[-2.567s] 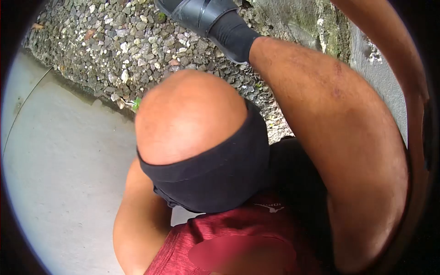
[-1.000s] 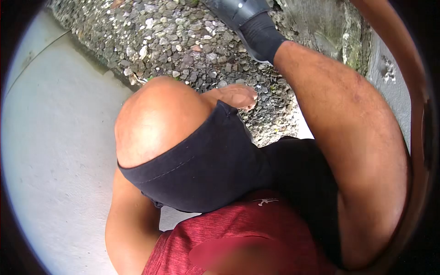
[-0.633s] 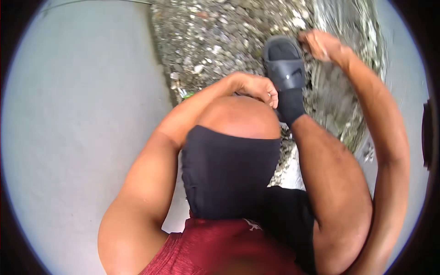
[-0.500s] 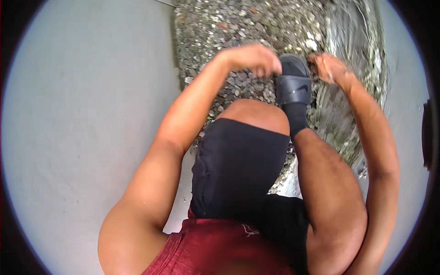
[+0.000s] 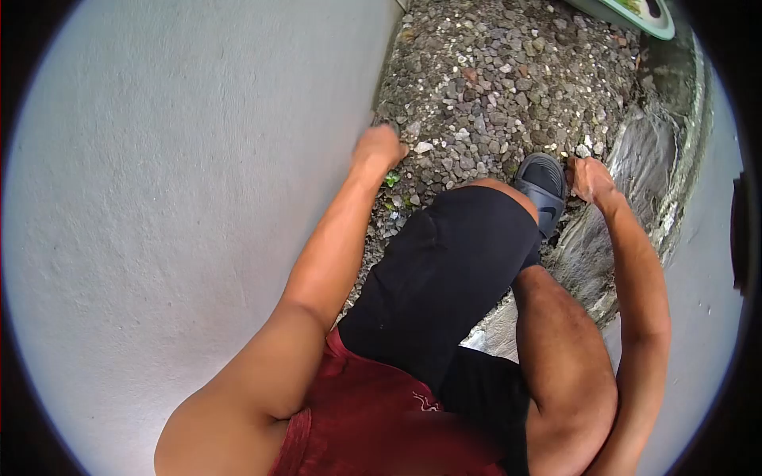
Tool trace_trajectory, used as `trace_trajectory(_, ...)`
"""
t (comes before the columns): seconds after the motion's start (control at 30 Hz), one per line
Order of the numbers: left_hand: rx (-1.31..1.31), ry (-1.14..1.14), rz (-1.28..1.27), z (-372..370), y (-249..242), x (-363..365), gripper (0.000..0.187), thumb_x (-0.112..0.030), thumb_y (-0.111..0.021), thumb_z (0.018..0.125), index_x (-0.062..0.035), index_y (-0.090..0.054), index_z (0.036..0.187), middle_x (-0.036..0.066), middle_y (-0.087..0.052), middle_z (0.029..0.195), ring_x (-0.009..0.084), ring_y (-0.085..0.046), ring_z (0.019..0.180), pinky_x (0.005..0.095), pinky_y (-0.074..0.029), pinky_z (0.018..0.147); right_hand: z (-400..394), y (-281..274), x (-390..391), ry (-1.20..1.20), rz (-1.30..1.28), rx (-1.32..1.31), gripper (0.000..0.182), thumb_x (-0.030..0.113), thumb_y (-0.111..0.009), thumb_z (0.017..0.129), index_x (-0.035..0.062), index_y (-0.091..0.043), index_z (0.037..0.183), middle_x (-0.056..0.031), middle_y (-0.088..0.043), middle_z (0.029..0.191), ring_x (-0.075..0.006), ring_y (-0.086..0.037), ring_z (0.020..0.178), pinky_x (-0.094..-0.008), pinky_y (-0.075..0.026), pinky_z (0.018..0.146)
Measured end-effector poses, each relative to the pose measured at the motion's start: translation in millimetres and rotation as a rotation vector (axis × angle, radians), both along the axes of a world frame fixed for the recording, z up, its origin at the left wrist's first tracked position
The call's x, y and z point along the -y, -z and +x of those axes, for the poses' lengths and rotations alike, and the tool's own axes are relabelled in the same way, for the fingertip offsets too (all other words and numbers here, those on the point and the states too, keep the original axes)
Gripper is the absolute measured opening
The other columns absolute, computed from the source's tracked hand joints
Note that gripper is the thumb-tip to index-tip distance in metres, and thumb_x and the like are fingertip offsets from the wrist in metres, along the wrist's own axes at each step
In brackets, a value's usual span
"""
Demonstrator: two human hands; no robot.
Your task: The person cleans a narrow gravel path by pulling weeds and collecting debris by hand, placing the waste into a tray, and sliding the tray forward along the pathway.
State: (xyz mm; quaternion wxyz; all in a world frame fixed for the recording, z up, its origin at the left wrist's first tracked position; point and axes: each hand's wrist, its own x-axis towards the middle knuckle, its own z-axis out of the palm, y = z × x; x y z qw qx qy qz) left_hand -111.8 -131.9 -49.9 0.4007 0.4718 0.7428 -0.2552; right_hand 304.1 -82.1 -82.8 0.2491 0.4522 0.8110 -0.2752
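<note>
My left hand (image 5: 379, 148) is down at the left edge of the gravel (image 5: 500, 95), beside the grey wall. Its fingers are curled closed, and whatever they pinch is hidden. Just below it grows a small green weed (image 5: 391, 178). On the other side, my right hand (image 5: 591, 180) rests low beside the dark slide sandal (image 5: 548, 190), its fingers bent together; I cannot make out what is in them. A pale stone (image 5: 583, 151) lies just beyond those fingers.
A smooth grey wall (image 5: 182, 198) borders the gravel on the left. Rough, uneven concrete (image 5: 635, 174) runs along the right. A pale green basin (image 5: 647, 20) with something leafy in it stands at the top right. My bent knee is between my arms.
My left hand has moved from beside the sandal leftward to the wall's edge. My right hand stays beside the sandal. The view has shifted, bringing the green basin into sight.
</note>
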Motion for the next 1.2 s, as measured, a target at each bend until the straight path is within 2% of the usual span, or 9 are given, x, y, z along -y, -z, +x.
trace_trajectory(0.1,-0.097,0.032,-0.053,0,15,42,0.05,-0.044,-0.068,0.08,0.001,-0.066,0.101,0.02,-0.064,0.108,0.0347,-0.061,0.102,0.0422,-0.049,0.087,3,8,-1,-0.006,-0.033,0.003,0.023,0.019,-0.051,0.081,-0.0012,-0.058,0.087,-0.027,-0.06,0.073,-0.0442,-0.06,0.071,-0.0496,-0.049,0.066)
trace_trajectory(0.3,-0.094,0.078,-0.08,0,21,53,0.044,-0.039,-0.067,0.082,-0.0012,-0.066,0.105,0.019,-0.065,0.108,0.033,-0.062,0.104,0.0415,-0.049,0.087,-2,2,-5,0.005,-0.058,0.044,0.022,0.015,-0.054,0.078,-0.0013,-0.06,0.091,-0.0279,-0.062,0.076,-0.0436,-0.062,0.076,-0.0485,-0.05,0.071)
trace_trajectory(0.4,-0.093,0.172,-0.031,-3,23,59,0.026,-0.015,-0.052,0.086,-0.0033,-0.068,0.102,0.02,-0.065,0.106,0.0344,-0.064,0.1,0.0416,-0.051,0.085,-10,-11,-3,0.038,-0.029,0.068,0.023,0.017,-0.053,0.078,-0.0011,-0.061,0.092,-0.0272,-0.062,0.077,-0.0427,-0.062,0.077,-0.0487,-0.05,0.071)
trace_trajectory(0.77,-0.013,0.058,0.007,-2,26,72,0.04,-0.036,-0.063,0.078,0.0018,-0.069,0.09,0.025,-0.065,0.098,0.0408,-0.061,0.099,0.0435,-0.049,0.085,-12,-15,-5,0.069,-0.079,0.152,0.029,0.026,-0.053,0.076,0.0007,-0.065,0.085,-0.0273,-0.064,0.092,-0.0427,-0.062,0.088,-0.0459,-0.051,0.081)
trace_trajectory(0.87,0.083,0.272,-0.03,-15,74,74,0.038,-0.035,-0.063,0.078,0.0024,-0.069,0.083,0.023,-0.068,0.084,0.0356,-0.067,0.082,0.0416,-0.054,0.073,-15,-22,-5,0.048,-0.085,0.17,0.029,0.024,-0.053,0.076,0.0022,-0.067,0.087,-0.0257,-0.065,0.093,-0.0402,-0.063,0.091,-0.0444,-0.051,0.082)
trace_trajectory(0.97,0.365,-0.018,0.021,18,-13,-1,0.031,-0.027,-0.059,0.08,0.0011,-0.064,0.07,0.016,-0.064,0.064,0.0236,-0.064,0.057,0.0351,-0.053,0.052,-14,-19,-6,0.058,-0.092,0.189,0.029,0.024,-0.055,0.076,0.0021,-0.068,0.088,-0.0243,-0.065,0.095,-0.0383,-0.064,0.091,-0.0423,-0.052,0.083)
trace_trajectory(1.03,0.704,-0.301,0.111,40,-52,-51,0.028,-0.015,-0.05,0.085,-0.0046,-0.055,0.061,0.005,-0.055,0.053,0.0105,-0.052,0.043,0.026,-0.042,0.037,-12,-17,-6,0.05,-0.069,0.188,0.028,0.024,-0.056,0.075,0.0024,-0.069,0.088,-0.0234,-0.066,0.095,-0.0361,-0.065,0.091,-0.0407,-0.052,0.083)
trace_trajectory(1.1,0.86,-0.216,0.354,69,-89,-112,0.035,-0.021,-0.046,0.085,-0.0044,-0.056,0.055,0.006,-0.054,0.047,0.0153,-0.049,0.038,0.0319,-0.043,0.042,-11,-11,-4,0.031,-0.066,0.193,0.028,0.024,-0.055,0.075,0.0032,-0.069,0.089,-0.0229,-0.066,0.095,-0.0351,-0.065,0.09,-0.0401,-0.052,0.082)
trace_trajectory(1.2,0.829,0.224,0.752,111,-125,-216,0.03,-0.019,-0.047,0.085,-0.0065,-0.054,0.059,0.004,-0.053,0.05,0.011,-0.049,0.042,0.0269,-0.039,0.042,-10,-7,-3,0.005,-0.033,0.193,0.026,0.023,-0.056,0.074,0.0039,-0.069,0.086,-0.0215,-0.067,0.089,-0.0352,-0.066,0.086,-0.0396,-0.054,0.078)
